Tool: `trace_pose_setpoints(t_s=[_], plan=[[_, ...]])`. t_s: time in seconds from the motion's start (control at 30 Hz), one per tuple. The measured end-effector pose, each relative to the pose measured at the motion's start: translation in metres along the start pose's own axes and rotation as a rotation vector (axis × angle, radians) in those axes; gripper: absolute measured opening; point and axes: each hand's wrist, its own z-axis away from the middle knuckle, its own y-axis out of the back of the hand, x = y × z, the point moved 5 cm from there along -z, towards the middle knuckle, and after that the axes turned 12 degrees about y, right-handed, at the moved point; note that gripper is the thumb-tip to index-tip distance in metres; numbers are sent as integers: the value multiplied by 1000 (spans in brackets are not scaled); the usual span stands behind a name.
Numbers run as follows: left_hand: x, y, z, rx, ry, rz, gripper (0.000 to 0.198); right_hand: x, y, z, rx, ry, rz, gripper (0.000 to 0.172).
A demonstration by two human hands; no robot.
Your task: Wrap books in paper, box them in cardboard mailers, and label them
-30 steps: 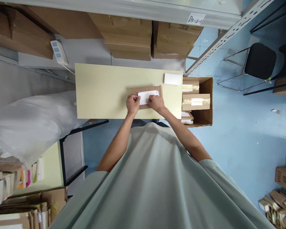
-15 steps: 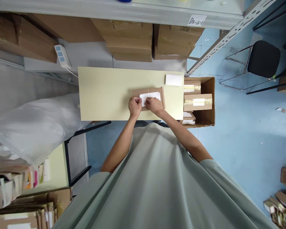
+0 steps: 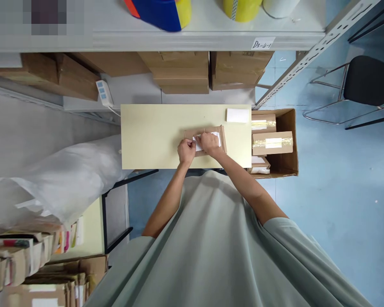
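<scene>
A flat brown cardboard box (image 3: 223, 138) lies on the pale yellow table near its front edge. On top of it is a white paper label (image 3: 199, 147), partly covered by my fingers. My left hand (image 3: 186, 151) is closed in a pinch at the label's left edge. Just right of it, my right hand (image 3: 209, 143) has its fingers bent down onto the label's upper part, and the fingertips seem to pinch the paper. Farther back on the table sits a white stack or pad of labels (image 3: 237, 115), untouched.
An open carton (image 3: 280, 164) holding several taped boxes stands against the right end of the table (image 3: 147, 136). Behind is a metal shelf (image 3: 179, 41) with cartons and tape rolls. A large plastic bag (image 3: 80, 166) bulges at left, with a power strip (image 3: 104, 93) behind.
The view has shifted, showing more of the upper shelf. My right hand has moved up over the label, and its fingers now cover more of it. My left hand stays at the label's left edge.
</scene>
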Motion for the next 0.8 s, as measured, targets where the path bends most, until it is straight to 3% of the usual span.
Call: trace_pose_setpoints(t_s=[0.2, 0.4, 0.63, 0.8], plan=[[-10, 5, -5, -154, 84, 83, 13, 6, -2, 0, -112, 91, 26, 49], [-23, 8, -7, -245, 167, 83, 39, 8, 1, -3, -258, 90, -69, 33], [-11, 13, -10, -274, 285, 84, 47, 3, 7, -11, -104, -5, -171, 50], [-7, 17, -9, -255, 329, 60, 52, 16, 4, 6, -104, 9, -174, 44]])
